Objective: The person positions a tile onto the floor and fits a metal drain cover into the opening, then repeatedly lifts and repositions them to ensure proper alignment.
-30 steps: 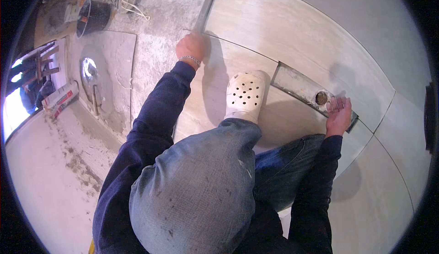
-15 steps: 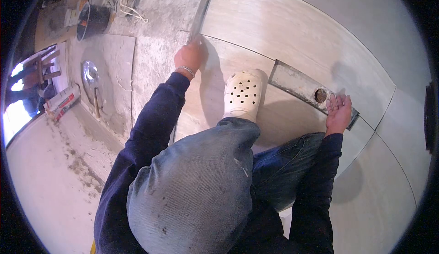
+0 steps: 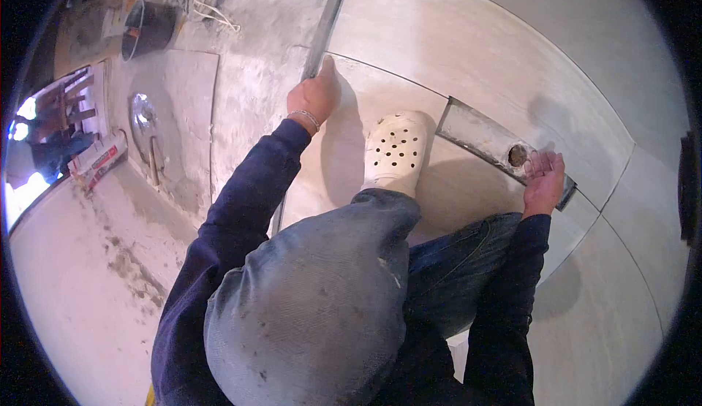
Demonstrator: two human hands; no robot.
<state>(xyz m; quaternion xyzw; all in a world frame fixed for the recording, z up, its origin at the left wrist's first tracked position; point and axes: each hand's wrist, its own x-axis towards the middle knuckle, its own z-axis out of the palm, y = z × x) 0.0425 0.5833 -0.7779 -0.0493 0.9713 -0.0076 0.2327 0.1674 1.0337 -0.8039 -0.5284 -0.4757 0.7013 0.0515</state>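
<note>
Curled at the corner, palm-up by the channel

Down to floor level, straight to the left hand (image 3: 313, 97): curled at the upper corner of the near tile (image 3: 453, 205), with one digit out toward the joint. Can't tell from here whether gripping the edge or merely resting there. Across to the right hand (image 3: 543, 181): palm up, loose-fingered, visibly grasping nothing, right at the recessed channel (image 3: 474, 135), just beside the round hole (image 3: 517, 155). And the near tile? Lying flat beneath the white clog (image 3: 395, 146), between grey strip (image 3: 330, 22) and channel, alongside the far tile (image 3: 468, 40) across a thin dark joint. Looks stiff, likely heavy for such a broad slab, hard but brittle, perhaps slick on that smooth face. Best taken by the long straight edges, with broad support underneath; go gently at the narrow corners beside the channel, probably quickest to chip.
</note>
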